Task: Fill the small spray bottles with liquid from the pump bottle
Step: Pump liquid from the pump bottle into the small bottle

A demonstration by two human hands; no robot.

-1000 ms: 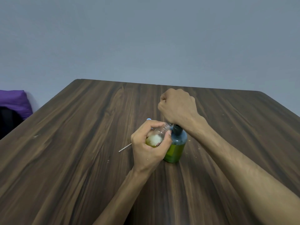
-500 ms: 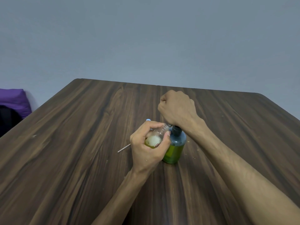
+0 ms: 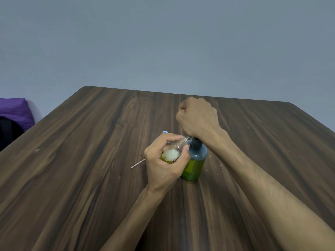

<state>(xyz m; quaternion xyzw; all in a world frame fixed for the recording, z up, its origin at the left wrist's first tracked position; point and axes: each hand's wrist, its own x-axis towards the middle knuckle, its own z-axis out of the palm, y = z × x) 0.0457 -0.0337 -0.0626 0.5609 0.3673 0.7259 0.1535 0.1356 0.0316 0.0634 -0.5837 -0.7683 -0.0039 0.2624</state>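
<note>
Head view: left hand (image 3: pixel 164 167) clamps part-filled spray bottle (image 3: pixel 171 154) beside pump bottle (image 3: pixel 194 160); right hand (image 3: pixel 197 118) fisted atop pump; filling underway, unfinished.

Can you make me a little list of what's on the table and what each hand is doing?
left hand: grip closed around the small bottle, tilted toward the pump
right hand: fisted over the top of the pump bottle
small bottle: clear, yellow liquid with white foam inside
pump bottle: upright on the table, green liquid in the lower part
white stick: lying on the table left of the hands
purple thing: beyond the table's left edge
</note>
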